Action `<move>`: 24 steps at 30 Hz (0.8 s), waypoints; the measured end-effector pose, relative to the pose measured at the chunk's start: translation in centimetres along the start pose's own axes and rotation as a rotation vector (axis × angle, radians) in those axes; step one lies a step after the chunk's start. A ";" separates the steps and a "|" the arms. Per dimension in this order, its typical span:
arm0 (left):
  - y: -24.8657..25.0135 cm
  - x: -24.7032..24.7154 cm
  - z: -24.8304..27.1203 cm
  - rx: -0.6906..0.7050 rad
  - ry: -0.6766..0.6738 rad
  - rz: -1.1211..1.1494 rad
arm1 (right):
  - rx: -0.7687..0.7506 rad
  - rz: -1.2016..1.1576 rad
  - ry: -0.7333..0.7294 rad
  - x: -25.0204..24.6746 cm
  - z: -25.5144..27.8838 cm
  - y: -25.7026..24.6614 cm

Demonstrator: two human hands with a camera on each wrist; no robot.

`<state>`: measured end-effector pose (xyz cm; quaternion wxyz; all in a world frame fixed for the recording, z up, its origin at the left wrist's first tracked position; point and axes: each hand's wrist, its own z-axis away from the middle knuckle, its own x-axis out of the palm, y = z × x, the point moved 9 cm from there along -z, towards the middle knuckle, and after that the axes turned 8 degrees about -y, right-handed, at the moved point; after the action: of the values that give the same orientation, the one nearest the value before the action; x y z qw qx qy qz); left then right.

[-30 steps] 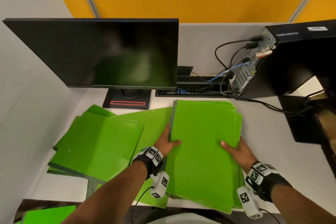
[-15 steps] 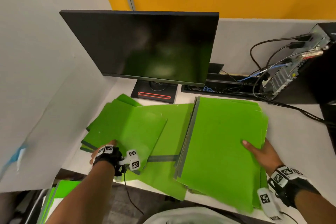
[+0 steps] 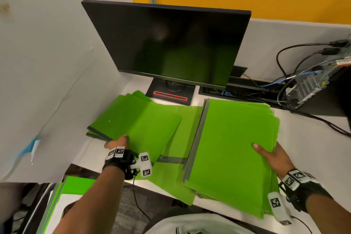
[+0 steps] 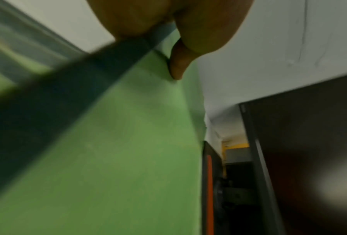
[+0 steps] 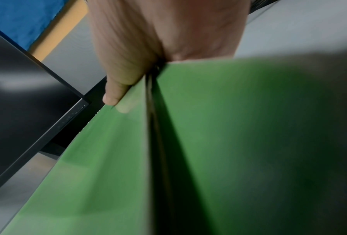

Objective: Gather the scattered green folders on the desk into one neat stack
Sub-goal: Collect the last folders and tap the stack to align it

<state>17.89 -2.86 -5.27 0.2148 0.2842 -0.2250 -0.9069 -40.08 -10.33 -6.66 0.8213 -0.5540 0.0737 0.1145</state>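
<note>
Since earlier, left hand (image 3: 118,143) is shifted onto loose folders (image 3: 136,121), pinching them; right hand (image 3: 273,156) grips stack (image 3: 231,150). Slippage is risked, fanning both piles.

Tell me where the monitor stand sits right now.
In the head view, the monitor stand sits at the desk's back, under the monitor, just behind the left folder pile.

The left hand (image 3: 118,143) is off the big stack's (image 3: 230,150) left edge and now grips the near edge of the loose folders (image 3: 136,125) to that stack's left, thumb on top. The right hand (image 3: 273,155) sits farther along the stack's right edge.
</note>
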 end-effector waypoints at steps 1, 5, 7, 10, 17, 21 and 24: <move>0.0 0.5 1.0 0.011 -0.025 0.045 | -0.005 -0.007 -0.006 0.1 0.0 -0.1; -2.0 4.4 -1.2 0.008 -0.241 0.080 | -0.008 -0.020 -0.016 0.3 0.1 -0.5; -3.2 5.3 -0.5 0.019 -0.294 0.031 | -0.007 -0.016 0.009 0.0 0.0 -0.3; -3.7 5.6 1.1 0.032 -0.299 -0.128 | 0.000 -0.008 0.015 -0.1 -0.2 0.2; 0.6 3.1 0.8 0.146 -0.114 -0.328 | -0.020 -0.029 0.002 0.1 0.0 -0.3; 1.6 4.0 2.4 0.301 -0.140 -0.841 | -0.022 -0.024 -0.001 0.1 0.1 -0.3; 1.3 5.1 4.9 0.399 -0.116 -1.170 | -0.017 -0.037 0.000 0.1 0.1 -0.2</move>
<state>11.42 -5.12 -3.15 -0.3876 0.3454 -0.2086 -0.8288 -39.88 -10.33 -6.47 0.8184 -0.5624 0.0624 0.1001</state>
